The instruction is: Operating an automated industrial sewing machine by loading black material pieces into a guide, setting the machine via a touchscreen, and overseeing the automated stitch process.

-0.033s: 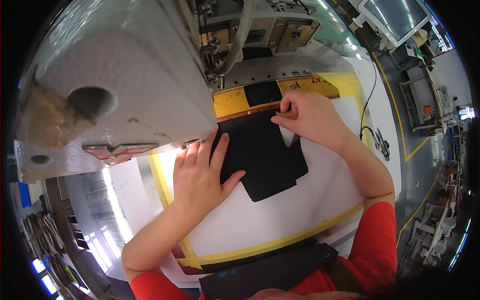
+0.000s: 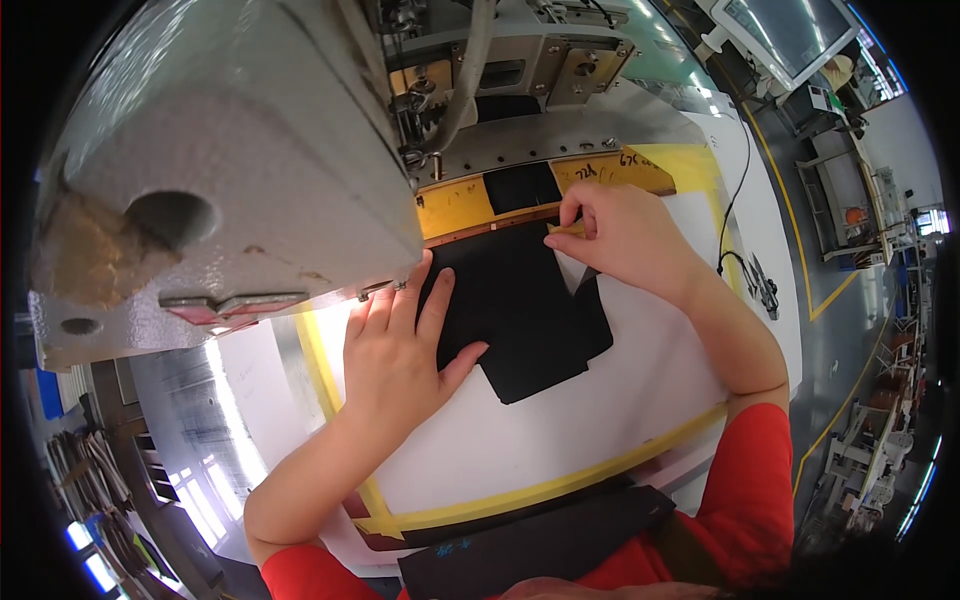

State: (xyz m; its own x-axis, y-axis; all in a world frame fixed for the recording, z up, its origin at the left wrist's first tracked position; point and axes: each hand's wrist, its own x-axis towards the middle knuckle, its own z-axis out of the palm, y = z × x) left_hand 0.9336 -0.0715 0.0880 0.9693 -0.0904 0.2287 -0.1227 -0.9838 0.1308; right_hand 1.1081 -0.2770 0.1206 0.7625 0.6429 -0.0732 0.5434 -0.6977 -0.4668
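Note:
A black cut panel (image 2: 510,310), stepped along its near edge, lies on a white sheet (image 2: 560,440) bordered with yellow tape. My left hand (image 2: 393,345) rests flat on the panel's left side with its fingers spread, their tips close beneath the sewing machine head (image 2: 230,180). At the panel's far right edge, my right hand (image 2: 630,235) pinches a small tan piece (image 2: 570,230) between thumb and fingers. Most of that piece is hidden by the fingers. Below this hand, a white wedge shows beside a dark pointed corner. The panel's far edge meets a yellow clamp bar (image 2: 455,208).
Metal machine parts (image 2: 540,75) stand behind the clamp bar. Thread snips (image 2: 765,288) and a thin black cable lie at the right. A screen (image 2: 785,40) stands at the far right. Dark material (image 2: 540,535) lies across my lap, before the table's near edge.
The machine head, clamp bar and black panel sit very slightly further left in the picture. Both hands keep nearly the same pose.

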